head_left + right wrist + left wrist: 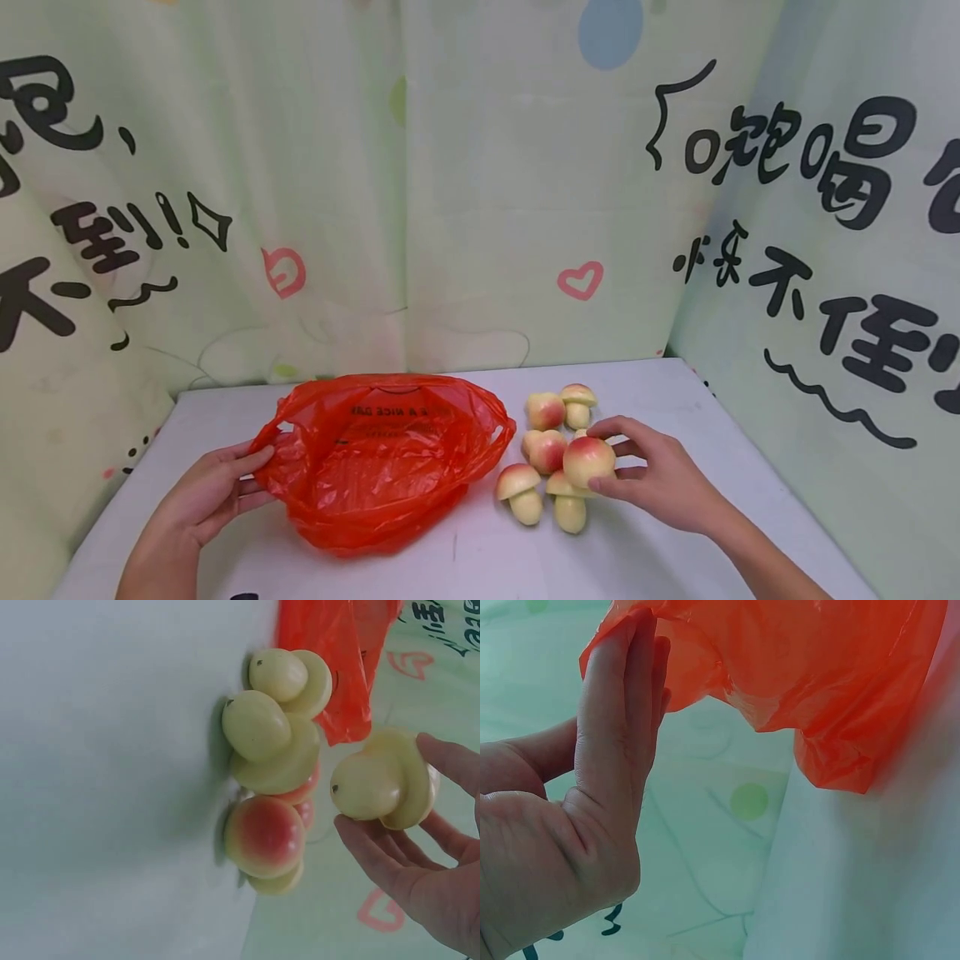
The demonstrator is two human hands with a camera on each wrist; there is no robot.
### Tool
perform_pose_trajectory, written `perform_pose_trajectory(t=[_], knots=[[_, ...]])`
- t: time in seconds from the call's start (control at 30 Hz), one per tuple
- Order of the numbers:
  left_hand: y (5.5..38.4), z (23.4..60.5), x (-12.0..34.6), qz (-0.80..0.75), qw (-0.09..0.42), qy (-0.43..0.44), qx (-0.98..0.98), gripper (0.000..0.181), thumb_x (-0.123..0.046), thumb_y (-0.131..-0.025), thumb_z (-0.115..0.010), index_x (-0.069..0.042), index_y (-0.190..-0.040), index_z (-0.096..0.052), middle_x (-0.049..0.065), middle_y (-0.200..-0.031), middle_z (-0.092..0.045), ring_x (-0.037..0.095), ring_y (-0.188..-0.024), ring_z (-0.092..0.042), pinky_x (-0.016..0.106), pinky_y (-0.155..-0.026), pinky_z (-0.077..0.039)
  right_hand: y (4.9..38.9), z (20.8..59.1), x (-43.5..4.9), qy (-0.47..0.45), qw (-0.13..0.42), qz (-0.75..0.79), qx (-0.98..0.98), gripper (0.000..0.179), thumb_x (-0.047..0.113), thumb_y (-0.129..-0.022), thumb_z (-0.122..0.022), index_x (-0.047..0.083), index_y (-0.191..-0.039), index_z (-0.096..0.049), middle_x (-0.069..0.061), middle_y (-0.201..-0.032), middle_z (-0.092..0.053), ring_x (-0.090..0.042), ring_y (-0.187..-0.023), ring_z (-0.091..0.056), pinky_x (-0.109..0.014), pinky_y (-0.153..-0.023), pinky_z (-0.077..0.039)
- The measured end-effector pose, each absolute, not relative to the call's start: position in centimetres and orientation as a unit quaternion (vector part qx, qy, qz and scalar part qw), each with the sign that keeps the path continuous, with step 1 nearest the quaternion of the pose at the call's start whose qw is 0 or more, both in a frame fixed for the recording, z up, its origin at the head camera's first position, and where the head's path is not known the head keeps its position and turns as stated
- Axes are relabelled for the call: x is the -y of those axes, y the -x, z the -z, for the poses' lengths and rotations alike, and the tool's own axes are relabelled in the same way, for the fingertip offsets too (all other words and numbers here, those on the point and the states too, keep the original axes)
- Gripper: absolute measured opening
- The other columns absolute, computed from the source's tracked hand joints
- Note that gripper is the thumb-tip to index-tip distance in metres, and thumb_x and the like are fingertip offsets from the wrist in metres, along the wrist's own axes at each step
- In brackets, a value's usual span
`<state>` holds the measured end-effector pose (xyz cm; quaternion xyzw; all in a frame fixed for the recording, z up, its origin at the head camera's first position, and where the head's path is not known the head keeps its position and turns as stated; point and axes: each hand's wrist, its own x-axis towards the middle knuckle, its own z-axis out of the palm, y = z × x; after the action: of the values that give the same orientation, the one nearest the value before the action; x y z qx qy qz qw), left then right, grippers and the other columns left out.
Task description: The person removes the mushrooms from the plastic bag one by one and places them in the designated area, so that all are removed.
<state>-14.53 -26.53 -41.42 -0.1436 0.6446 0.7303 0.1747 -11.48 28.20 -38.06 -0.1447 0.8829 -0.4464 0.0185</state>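
Observation:
A red plastic bag (390,475) with its mouth spread wide lies on the left part of the table. Its left edge by the handle is pinched by my left hand (206,496); in the left wrist view the bag (780,667) hangs from the fingertips. My right hand (663,475) grips a toy mushroom (588,462) with a red-tinted cap, raised above the others. The right wrist view shows the held mushroom (367,786) between thumb and fingers, its pale stem outward. Several similar mushrooms (527,504) rest in a cluster beside the bag.
The white table (480,567) is bounded by a pale green printed curtain (480,208) at the back and both sides. A small dark object (244,597) shows at the front edge, mostly cut off.

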Motion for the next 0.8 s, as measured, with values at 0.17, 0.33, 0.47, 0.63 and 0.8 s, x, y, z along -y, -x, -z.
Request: perform_pose_trajectory(t=[0.17,0.33,0.47,0.63,0.8], knots=[[14.4,41.5,26.6,-0.728,0.176,0.151,-0.645,0.067,-0.026,-0.108,-0.058,0.000,-0.162,-0.027,-0.003,-0.104,-0.075,0.019,-0.096,-0.077,0.039,-0.089,-0.064,11.0,38.4,-29.3,0.128,0.019,0.444,-0.887,0.050,0.028,-0.084,-0.089,0.018,-0.124,-0.063,-0.008,-0.129,-0.062,-0.014,-0.105,-0.070,-0.024,-0.083,-0.063],[14.3,41.4,26.8,-0.724,0.173,0.152,-0.650,0.070,-0.028,-0.108,-0.058,0.000,-0.163,-0.024,-0.005,-0.104,-0.075,0.018,-0.096,-0.077,0.038,-0.089,-0.064,10.6,38.8,-29.9,0.110,0.027,0.443,-0.889,0.051,0.028,-0.082,-0.090,0.016,-0.123,-0.062,-0.010,-0.128,-0.062,-0.013,-0.103,-0.070,-0.023,-0.081,-0.063],[14.3,41.4,26.7,-0.722,0.173,0.153,-0.652,0.069,-0.027,-0.108,-0.057,0.000,-0.163,-0.024,-0.005,-0.103,-0.075,0.018,-0.095,-0.077,0.038,-0.088,-0.064,10.2,39.3,-30.4,0.089,0.034,0.431,-0.897,0.052,0.029,-0.081,-0.091,0.016,-0.121,-0.062,-0.009,-0.127,-0.062,-0.012,-0.099,-0.069,-0.022,-0.079,-0.063],[14.5,41.2,26.6,-0.727,0.175,0.147,-0.648,0.070,-0.026,-0.108,-0.057,0.000,-0.163,-0.023,-0.005,-0.104,-0.076,0.019,-0.097,-0.078,0.039,-0.089,-0.064,10.1,40.3,-31.1,0.086,0.038,0.414,-0.905,0.050,0.029,-0.080,-0.092,0.016,-0.118,-0.063,-0.009,-0.125,-0.063,-0.011,-0.097,-0.069,-0.024,-0.076,-0.063],[14.6,41.2,26.5,-0.729,0.175,0.143,-0.646,0.070,-0.026,-0.109,-0.057,0.000,-0.163,-0.023,-0.006,-0.105,-0.076,0.019,-0.097,-0.078,0.039,-0.090,-0.064,10.1,40.9,-31.4,0.086,0.048,0.413,-0.905,0.049,0.026,-0.079,-0.092,0.013,-0.117,-0.063,-0.010,-0.124,-0.063,-0.018,-0.099,-0.069,-0.025,-0.072,-0.062]])
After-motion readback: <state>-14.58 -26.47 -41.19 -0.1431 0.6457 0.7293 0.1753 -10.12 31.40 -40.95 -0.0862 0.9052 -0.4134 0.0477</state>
